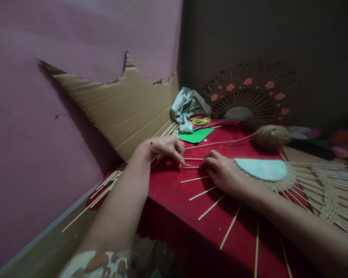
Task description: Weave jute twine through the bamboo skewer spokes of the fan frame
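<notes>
My left hand (169,148) is closed in a pinch at the tip of a thin wooden stick, on a strand of jute twine (188,165). Close by, my right hand (217,166) has its fingers closed around the same strand and stick, though the fingertips are partly hidden. The stick belongs to a fan-shaped frame of sticks (208,207) spreading from a light-blue half-circle (259,169) edged with woven twine. Farther right, a woven twine band (330,200) crosses the sticks. From the ball of twine (272,137), a strand runs left toward my left hand.
A red-covered table (174,208) carries the work. Loose sticks (110,181) lie along its left edge beside a cardboard sheet (127,104) against the wall. Behind are green paper (197,135), yellow-handled scissors (201,121), a crumpled cloth (188,104) and a flowered stick fan (248,82).
</notes>
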A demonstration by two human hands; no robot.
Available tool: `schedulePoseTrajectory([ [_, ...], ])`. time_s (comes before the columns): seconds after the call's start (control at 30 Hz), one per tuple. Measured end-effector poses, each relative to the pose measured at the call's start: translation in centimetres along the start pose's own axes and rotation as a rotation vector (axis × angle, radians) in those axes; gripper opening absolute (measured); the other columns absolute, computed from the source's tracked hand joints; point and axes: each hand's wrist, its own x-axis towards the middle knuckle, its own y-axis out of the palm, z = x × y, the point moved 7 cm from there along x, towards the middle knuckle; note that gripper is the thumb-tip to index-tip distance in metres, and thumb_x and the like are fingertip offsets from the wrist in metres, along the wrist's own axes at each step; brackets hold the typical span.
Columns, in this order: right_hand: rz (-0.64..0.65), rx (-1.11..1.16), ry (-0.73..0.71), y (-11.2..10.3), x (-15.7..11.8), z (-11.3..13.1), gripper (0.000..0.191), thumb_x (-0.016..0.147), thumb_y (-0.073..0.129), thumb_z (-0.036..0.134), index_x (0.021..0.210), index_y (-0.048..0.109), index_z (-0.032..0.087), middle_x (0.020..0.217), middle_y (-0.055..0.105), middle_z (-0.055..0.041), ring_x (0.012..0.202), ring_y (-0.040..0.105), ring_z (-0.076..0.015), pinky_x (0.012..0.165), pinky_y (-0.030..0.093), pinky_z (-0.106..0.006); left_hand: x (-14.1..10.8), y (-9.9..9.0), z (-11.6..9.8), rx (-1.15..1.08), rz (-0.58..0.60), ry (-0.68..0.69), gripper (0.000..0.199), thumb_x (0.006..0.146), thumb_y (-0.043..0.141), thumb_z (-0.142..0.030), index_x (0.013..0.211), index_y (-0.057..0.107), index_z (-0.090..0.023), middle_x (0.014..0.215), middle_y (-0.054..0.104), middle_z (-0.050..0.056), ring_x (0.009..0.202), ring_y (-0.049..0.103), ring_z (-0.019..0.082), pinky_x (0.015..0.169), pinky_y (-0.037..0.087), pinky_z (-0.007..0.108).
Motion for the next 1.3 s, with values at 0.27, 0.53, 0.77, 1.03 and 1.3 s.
schedulePoseTrajectory([
  [0.27, 0.070, -0.051, 0.001, 0.2, 0.3, 0.0, 0.014, 0.081, 0.049, 0.007, 0.083, 0.058, 0.017, 0.091, 0.056, -0.0066, 0.078, 0.055, -0.0169, 0.069, 0.043, -0.029, 0.4, 1.3, 0.4, 0.106, 0.088, -0.052, 0.018, 0.061, 0.075, -0.029, 0.053, 0.064, -0.017, 0.059, 0.055, -0.002, 0.058, 0.047, 0.008, 0.052, 0.034, 0.020],
  [0.53, 0.229, -0.177, -0.001, 0.7, 1.8, -0.4, 0.013, 0.075, 0.053, 0.007, 0.079, 0.055, 0.018, 0.091, 0.054, -0.0074, 0.075, 0.054, -0.0172, 0.064, 0.041, -0.028, 0.4, 1.5, 0.8, 0.161, 0.058, -0.132, 0.015, 0.059, 0.074, -0.022, 0.058, 0.060, -0.017, 0.057, 0.053, -0.005, 0.056, 0.046, 0.009, 0.051, 0.034, 0.019],
  [0.77, 0.299, -0.178, 0.030, 0.6, 2.9, -0.4, 0.013, 0.070, 0.056, 0.006, 0.068, 0.055, 0.019, 0.088, 0.053, -0.0061, 0.071, 0.053, -0.0164, 0.061, 0.040, -0.028, 0.2, 1.0, 0.8, 0.149, 0.056, -0.046, 0.008, 0.060, 0.073, -0.022, 0.060, 0.066, -0.018, 0.059, 0.055, -0.005, 0.059, 0.048, 0.009, 0.055, 0.035, 0.018],
  [1.03, 0.285, -0.133, 0.039, 0.8, 2.8, -1.0, 0.014, 0.070, 0.056, 0.005, 0.066, 0.057, 0.018, 0.087, 0.053, -0.0060, 0.069, 0.052, -0.0157, 0.062, 0.041, -0.029, 0.3, 1.0, 1.7, 0.110, 0.065, -0.099, 0.006, 0.061, 0.070, -0.020, 0.060, 0.065, -0.017, 0.060, 0.056, -0.003, 0.062, 0.049, 0.011, 0.059, 0.036, 0.022],
  [1.3, 0.203, 0.046, 0.026, -0.1, 1.6, -0.8, 0.017, 0.074, 0.052, 0.003, 0.074, 0.059, 0.018, 0.086, 0.055, -0.0049, 0.075, 0.054, -0.0150, 0.070, 0.044, -0.027, 0.9, -0.6, -0.3, 0.283, -0.245, 0.028, 0.013, 0.072, 0.065, -0.026, 0.066, 0.061, -0.015, 0.074, 0.054, 0.001, 0.070, 0.049, 0.013, 0.062, 0.037, 0.023],
])
